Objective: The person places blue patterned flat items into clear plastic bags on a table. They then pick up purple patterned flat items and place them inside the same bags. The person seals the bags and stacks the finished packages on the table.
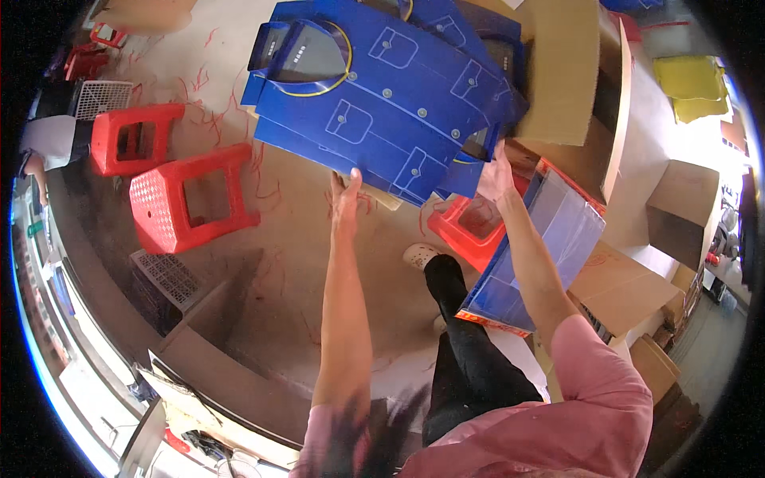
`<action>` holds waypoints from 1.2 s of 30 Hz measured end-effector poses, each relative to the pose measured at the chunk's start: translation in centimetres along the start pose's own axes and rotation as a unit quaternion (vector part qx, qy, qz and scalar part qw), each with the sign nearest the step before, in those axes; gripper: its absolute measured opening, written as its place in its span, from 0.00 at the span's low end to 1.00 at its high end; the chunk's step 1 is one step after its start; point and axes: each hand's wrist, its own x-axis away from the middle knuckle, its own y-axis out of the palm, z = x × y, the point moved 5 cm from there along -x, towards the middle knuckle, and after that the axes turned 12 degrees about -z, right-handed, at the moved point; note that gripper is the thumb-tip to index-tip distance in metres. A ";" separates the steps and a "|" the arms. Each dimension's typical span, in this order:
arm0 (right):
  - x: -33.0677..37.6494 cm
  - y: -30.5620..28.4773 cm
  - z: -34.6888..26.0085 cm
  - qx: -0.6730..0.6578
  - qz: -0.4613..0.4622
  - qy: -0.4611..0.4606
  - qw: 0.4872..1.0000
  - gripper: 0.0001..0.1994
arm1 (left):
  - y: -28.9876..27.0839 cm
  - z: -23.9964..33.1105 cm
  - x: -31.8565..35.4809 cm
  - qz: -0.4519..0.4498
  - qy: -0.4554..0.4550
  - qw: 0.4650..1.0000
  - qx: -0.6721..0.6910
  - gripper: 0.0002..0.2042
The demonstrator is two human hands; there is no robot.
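Several blue cardboard pieces printed like work jackets [390, 111], with pockets, buttons and a yellow-edged collar opening, lie overlapped in front of me. My left hand [345, 195] is at their near edge, thumb up, with its other fingers partly hidden beneath. At the right end my right hand [496, 177] grips the edge, its fingers partly out of sight. Below my right forearm stands a blue and orange box [526, 255] with a clear plastic-looking face. Under the right end of the jacket pieces is a red stool [470, 227].
Two more red stools [191, 199] stand on the left, near a grey plastic crate [167, 279]. Red string scraps [211, 119] litter the floor. Open brown cartons [562, 72] rise at the right. Another person's arm [36, 171] shows at the far left.
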 end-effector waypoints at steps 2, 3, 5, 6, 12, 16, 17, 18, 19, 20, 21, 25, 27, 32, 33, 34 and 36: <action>-0.7 -0.7 0.5 -0.031 -0.005 0.004 0.999 0.42 | 2.4 2.1 0.1 0.004 0.014 0.999 0.037 0.40; -1.1 -0.1 0.7 -0.027 -0.004 0.008 1.000 0.42 | 2.5 2.2 -0.1 0.019 0.018 0.998 0.056 0.40; -1.7 0.3 1.3 -0.038 -0.006 0.013 0.999 0.39 | 2.1 1.7 -0.6 0.036 0.013 0.998 0.054 0.40; -2.0 0.2 1.6 -0.020 -0.004 0.016 1.000 0.39 | 1.4 1.6 -1.0 0.040 0.007 0.999 0.035 0.39; -1.9 -0.8 2.8 0.069 0.040 0.047 0.996 0.36 | -3.3 1.0 -3.3 0.036 0.076 0.995 0.060 0.36; -2.9 -0.5 2.7 0.108 0.098 -0.038 0.989 0.27 | -6.5 4.1 -5.2 0.066 0.082 0.978 0.180 0.35; -3.2 -0.7 3.1 0.093 0.096 -0.025 0.991 0.26 | -7.2 5.2 -5.2 0.073 0.091 0.977 0.179 0.36; -3.1 -0.5 3.0 0.080 0.101 -0.012 0.992 0.25 | -7.8 5.2 -5.4 0.061 0.085 0.983 0.153 0.36; -3.1 -0.3 3.3 0.079 0.110 -0.009 0.991 0.24 | -8.3 5.2 -5.5 0.049 0.080 0.987 0.128 0.36; -3.2 0.0 3.5 0.077 0.120 -0.008 0.990 0.23 | -8.7 5.1 -5.4 0.035 0.073 0.992 0.101 0.36; -3.2 0.5 3.2 0.080 0.130 -0.010 0.988 0.22 | -8.7 4.2 -5.4 0.009 0.060 0.995 0.080 0.35; -3.1 -0.9 3.3 0.053 0.141 -0.016 0.988 0.21 | -7.1 2.0 -4.6 0.032 0.002 0.992 0.121 0.38; -3.3 -0.9 3.6 0.051 0.116 -0.008 0.992 0.22 | -8.8 1.0 -4.7 0.023 0.003 0.989 0.143 0.40; -3.5 0.0 3.5 0.075 0.136 -0.026 0.987 0.24 | -11.7 5.6 -6.0 0.071 0.036 0.981 0.175 0.43; -3.6 1.0 3.4 0.076 0.122 -0.028 0.989 0.24 | -12.2 7.1 -6.4 0.061 0.052 0.982 0.173 0.43; -3.5 0.7 3.5 0.072 0.133 -0.026 0.988 0.24 | -12.6 8.6 -7.1 0.050 0.067 0.982 0.170 0.42; -3.1 -0.4 3.7 0.065 0.159 -0.024 0.985 0.23 | -14.2 10.5 -9.0 0.044 0.100 0.981 0.160 0.42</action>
